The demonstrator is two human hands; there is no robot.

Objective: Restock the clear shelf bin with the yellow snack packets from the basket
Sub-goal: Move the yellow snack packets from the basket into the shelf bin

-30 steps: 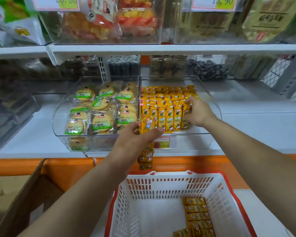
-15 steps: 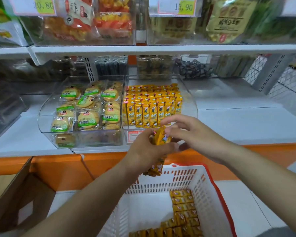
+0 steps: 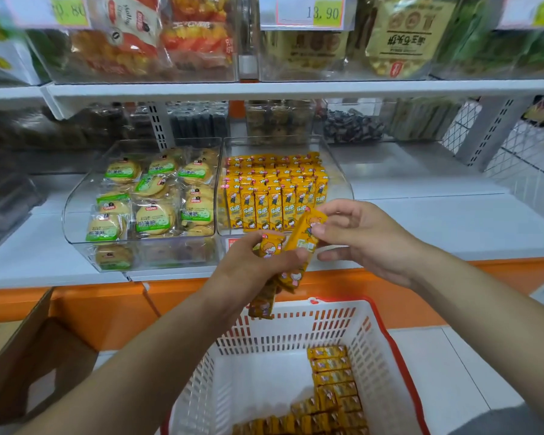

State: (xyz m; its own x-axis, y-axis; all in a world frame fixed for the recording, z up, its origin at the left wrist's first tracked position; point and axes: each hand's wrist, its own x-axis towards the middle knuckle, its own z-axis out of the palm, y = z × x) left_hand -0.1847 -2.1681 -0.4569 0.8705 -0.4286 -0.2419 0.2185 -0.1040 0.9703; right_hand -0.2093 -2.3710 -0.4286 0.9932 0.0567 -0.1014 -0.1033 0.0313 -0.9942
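Restocking a shop shelf, a person is gripping a bunch of yellow snack packets in the left hand, the bunch hanging over the white basket. The right hand is pinching a single packet by its upper end, its long axis tilting up and right. The clear bin, lined with upright rows, is sitting just beyond both hands, straight ahead. The right hand is nearer it, and room seems to be showing at the bin's right side. More packets are lying in the basket.
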